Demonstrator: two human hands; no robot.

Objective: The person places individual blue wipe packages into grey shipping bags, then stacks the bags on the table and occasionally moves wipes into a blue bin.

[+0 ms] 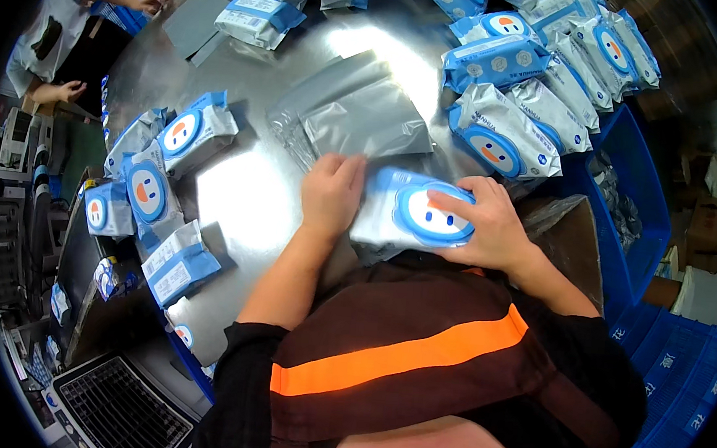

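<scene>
My right hand (493,226) grips a white and blue pack of wet wipes (385,205) by its right end, its fingers over the oval blue-rimmed lid. The pack is tilted in front of my body. Close to its left end is my left hand (331,197), fingers curled closed, at the front edge of a stack of grey see-through plastic bags (366,123). What the left fingers hold, if anything, is hidden. The bags lie flat on a shiny metal table (243,190).
Several wipes packs (181,130) stand at the left; more are piled (500,138) at the back right. A blue crate (642,204) with plastic inside stands right, beside a cardboard box (563,240). Far left, another person (58,32) stands across the table.
</scene>
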